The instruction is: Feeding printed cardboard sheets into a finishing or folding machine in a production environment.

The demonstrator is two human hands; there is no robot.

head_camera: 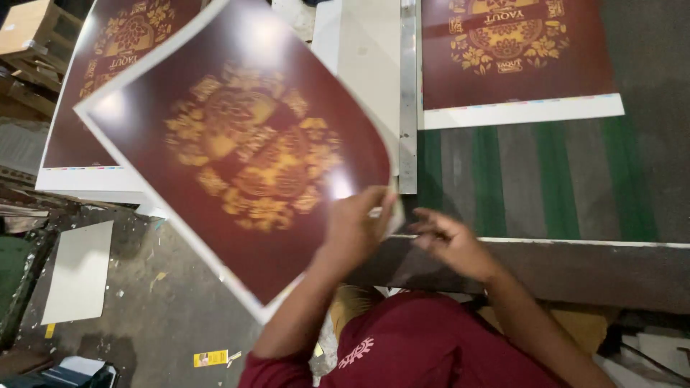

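Observation:
A large glossy maroon printed sheet [244, 151] with a gold floral emblem and a white border hangs tilted in the air, blurred. My left hand [357, 226] grips it at its lower right corner. My right hand [449, 241] hovers just to the right of that corner, fingers loosely apart, holding nothing. A stack of matching maroon sheets [79, 154] lies at the left. Another matching sheet [514, 61] lies flat on the machine bed at the upper right.
The bed [546, 179] has grey and green belts and a metal guide rail [407, 100]. A grey board [77, 273] lies on the dirty floor at the left, with cardboard boxes [32, 29] at the top left and a small yellow card [210, 357].

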